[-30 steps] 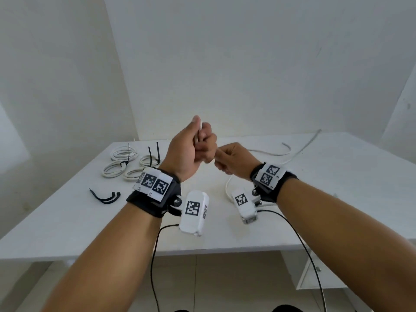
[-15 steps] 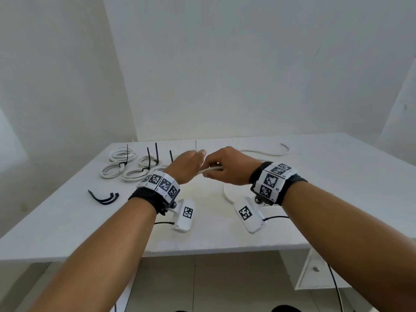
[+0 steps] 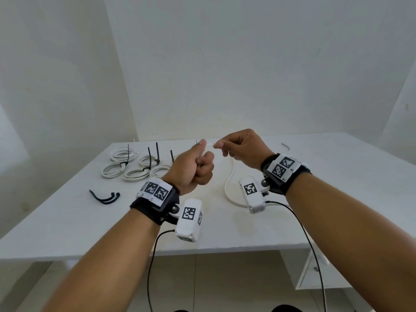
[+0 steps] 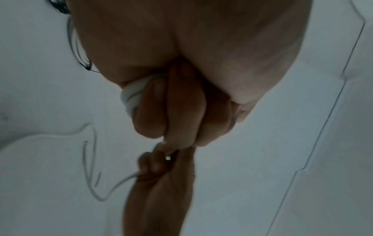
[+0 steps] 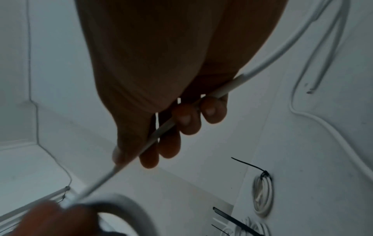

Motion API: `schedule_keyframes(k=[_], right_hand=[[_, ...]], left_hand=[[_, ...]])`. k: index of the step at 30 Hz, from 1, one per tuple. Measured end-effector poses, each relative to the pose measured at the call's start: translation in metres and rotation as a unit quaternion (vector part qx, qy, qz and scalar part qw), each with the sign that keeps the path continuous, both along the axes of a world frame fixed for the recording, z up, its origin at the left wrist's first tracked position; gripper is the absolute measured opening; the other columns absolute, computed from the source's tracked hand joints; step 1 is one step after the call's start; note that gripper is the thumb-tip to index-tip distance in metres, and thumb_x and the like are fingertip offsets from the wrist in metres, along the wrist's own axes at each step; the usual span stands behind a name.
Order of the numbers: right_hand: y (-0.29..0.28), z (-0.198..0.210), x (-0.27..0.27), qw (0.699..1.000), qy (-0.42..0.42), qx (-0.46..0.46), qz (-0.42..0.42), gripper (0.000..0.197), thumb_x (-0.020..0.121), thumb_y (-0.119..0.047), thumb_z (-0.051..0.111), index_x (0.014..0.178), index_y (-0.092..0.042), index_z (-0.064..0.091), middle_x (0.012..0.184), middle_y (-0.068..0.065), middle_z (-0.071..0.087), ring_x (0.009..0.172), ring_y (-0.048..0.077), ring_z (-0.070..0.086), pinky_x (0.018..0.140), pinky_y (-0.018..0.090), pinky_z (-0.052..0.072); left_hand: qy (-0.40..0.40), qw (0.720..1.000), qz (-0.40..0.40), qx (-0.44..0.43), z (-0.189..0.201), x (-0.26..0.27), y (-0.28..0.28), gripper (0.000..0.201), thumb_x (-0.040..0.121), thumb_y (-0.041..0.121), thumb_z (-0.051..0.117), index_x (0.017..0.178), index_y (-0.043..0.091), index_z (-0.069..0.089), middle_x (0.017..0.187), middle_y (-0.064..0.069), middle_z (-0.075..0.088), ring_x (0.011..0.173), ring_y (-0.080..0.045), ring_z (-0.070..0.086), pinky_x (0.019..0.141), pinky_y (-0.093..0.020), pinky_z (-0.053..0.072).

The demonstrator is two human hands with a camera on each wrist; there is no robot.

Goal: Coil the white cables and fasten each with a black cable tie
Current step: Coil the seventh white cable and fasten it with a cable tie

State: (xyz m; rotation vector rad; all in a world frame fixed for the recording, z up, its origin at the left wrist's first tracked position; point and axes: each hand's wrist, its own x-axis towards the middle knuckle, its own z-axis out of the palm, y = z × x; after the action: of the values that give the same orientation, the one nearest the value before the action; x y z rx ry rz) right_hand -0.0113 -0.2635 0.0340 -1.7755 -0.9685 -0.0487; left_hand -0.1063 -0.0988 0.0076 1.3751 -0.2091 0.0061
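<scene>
Both hands are raised above the white table [image 3: 67,221], working one white cable [image 3: 228,183]. My left hand [image 3: 193,167] is a fist gripping wound turns of the cable [image 4: 131,99], thumb up. My right hand [image 3: 238,149] pinches the cable's strand [image 5: 161,129] between thumb and fingers, just right of the left hand. The rest of the cable hangs from the right hand to the table in a curve. Several tied white coils [image 3: 132,167] with black cable ties [image 3: 157,152] sticking up lie at the back left.
Loose black cable ties [image 3: 105,198] lie on the table's left side. Another white cable end [image 3: 286,146] rests behind the right wrist. A white cabinet [image 3: 315,273] stands under the table on the right. Walls close in behind and left.
Both hands have risen from near the table. The left hand turned thumb up, and the right hand pulled a short way off to the right with the strand.
</scene>
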Motion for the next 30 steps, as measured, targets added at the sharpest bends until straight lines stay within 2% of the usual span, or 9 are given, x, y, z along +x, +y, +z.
schedule_keyframes(k=[4, 9, 14, 16, 18, 20, 23, 27, 30], right_hand=[[0.006, -0.017, -0.001, 0.999, 0.048, 0.009, 0.023, 0.029, 0.099, -0.035, 0.057, 0.089, -0.017, 0.077, 0.061, 0.003, 0.06, 0.046, 0.01, 0.042, 0.049, 0.021, 0.037], [0.02, -0.029, -0.011, 0.997, 0.021, -0.068, 0.017, 0.042, 0.103, -0.044, 0.045, 0.086, -0.02, 0.075, 0.054, -0.007, 0.054, 0.044, 0.004, 0.042, 0.051, 0.013, 0.038], [0.03, -0.035, -0.016, 0.976, -0.055, -0.212, 0.006, 0.037, 0.103, -0.045, 0.041, 0.094, -0.029, 0.073, 0.061, -0.008, 0.054, 0.045, -0.002, 0.046, 0.058, 0.017, 0.038], [0.03, -0.036, -0.02, 0.963, -0.099, -0.25, 0.011, 0.034, 0.103, -0.04, 0.045, 0.092, -0.019, 0.07, 0.062, -0.007, 0.052, 0.048, 0.001, 0.046, 0.054, 0.017, 0.036], [0.029, -0.036, -0.024, 0.952, -0.134, -0.274, 0.012, 0.035, 0.102, -0.037, 0.048, 0.087, -0.01, 0.065, 0.062, -0.004, 0.053, 0.053, 0.008, 0.045, 0.056, 0.026, 0.039], [0.027, -0.033, -0.027, 0.941, -0.157, -0.301, 0.017, 0.032, 0.102, -0.034, 0.049, 0.098, -0.009, 0.069, 0.072, 0.0, 0.061, 0.062, 0.015, 0.053, 0.063, 0.034, 0.047], [0.022, -0.025, -0.029, 0.933, -0.183, -0.309, 0.011, 0.026, 0.1, -0.031, 0.053, 0.11, -0.016, 0.071, 0.077, -0.008, 0.062, 0.068, 0.011, 0.055, 0.069, 0.03, 0.049], [0.014, -0.019, -0.025, 0.934, -0.193, -0.3, -0.01, 0.017, 0.093, -0.035, 0.06, 0.1, -0.027, 0.073, 0.085, -0.011, 0.067, 0.08, 0.012, 0.063, 0.072, 0.033, 0.053], [0.011, -0.017, -0.024, 0.939, -0.198, -0.279, -0.035, 0.009, 0.086, -0.038, 0.067, 0.088, -0.03, 0.071, 0.081, -0.013, 0.067, 0.078, 0.012, 0.063, 0.071, 0.034, 0.055]], left_hand=[[-0.085, 0.994, 0.015, -0.072, 0.024, -0.007, -0.006, 0.055, 0.102, 0.049, 0.024, 0.054, 0.025, 0.032, 0.044, 0.009, 0.017, 0.042, -0.012, 0.005, 0.04, -0.025, 0.009], [-0.126, 0.98, 0.017, -0.155, 0.045, -0.002, -0.008, 0.062, 0.1, 0.059, 0.016, 0.056, 0.021, 0.037, 0.046, 0.007, 0.02, 0.04, -0.011, 0.013, 0.04, -0.022, 0.024], [-0.115, 0.976, 0.101, -0.154, 0.035, 0.02, 0.0, 0.048, 0.106, 0.045, 0.023, 0.071, 0.016, 0.038, 0.053, 0.003, 0.032, 0.043, -0.012, 0.028, 0.048, -0.025, 0.024], [-0.115, 0.976, 0.164, -0.089, 0.029, 0.03, 0.007, 0.044, 0.106, 0.042, 0.026, 0.072, 0.016, 0.038, 0.052, 0.003, 0.034, 0.045, -0.013, 0.029, 0.05, -0.025, 0.024], [-0.113, 0.969, 0.217, 0.039, 0.02, 0.037, 0.013, 0.04, 0.102, 0.044, 0.029, 0.075, 0.016, 0.037, 0.055, 0.003, 0.036, 0.048, -0.014, 0.031, 0.051, -0.027, 0.028], [-0.118, 0.945, 0.246, 0.181, 0.012, 0.04, 0.015, 0.04, 0.102, 0.045, 0.029, 0.075, 0.016, 0.037, 0.061, 0.001, 0.037, 0.05, -0.014, 0.035, 0.054, -0.028, 0.033], [-0.116, 0.888, 0.276, 0.348, -0.002, 0.044, 0.021, 0.049, 0.103, 0.048, 0.028, 0.069, 0.016, 0.041, 0.062, 0.002, 0.045, 0.052, -0.011, 0.044, 0.061, -0.029, 0.039], [-0.049, 0.877, 0.239, 0.415, -0.022, 0.045, 0.03, 0.046, 0.101, 0.049, 0.031, 0.072, 0.018, 0.046, 0.064, 0.003, 0.051, 0.058, -0.016, 0.049, 0.071, -0.034, 0.041], [-0.025, 0.848, 0.199, 0.49, -0.022, 0.038, 0.021, 0.046, 0.105, 0.042, 0.027, 0.073, 0.014, 0.044, 0.062, -0.001, 0.052, 0.053, -0.016, 0.05, 0.064, -0.032, 0.042]])
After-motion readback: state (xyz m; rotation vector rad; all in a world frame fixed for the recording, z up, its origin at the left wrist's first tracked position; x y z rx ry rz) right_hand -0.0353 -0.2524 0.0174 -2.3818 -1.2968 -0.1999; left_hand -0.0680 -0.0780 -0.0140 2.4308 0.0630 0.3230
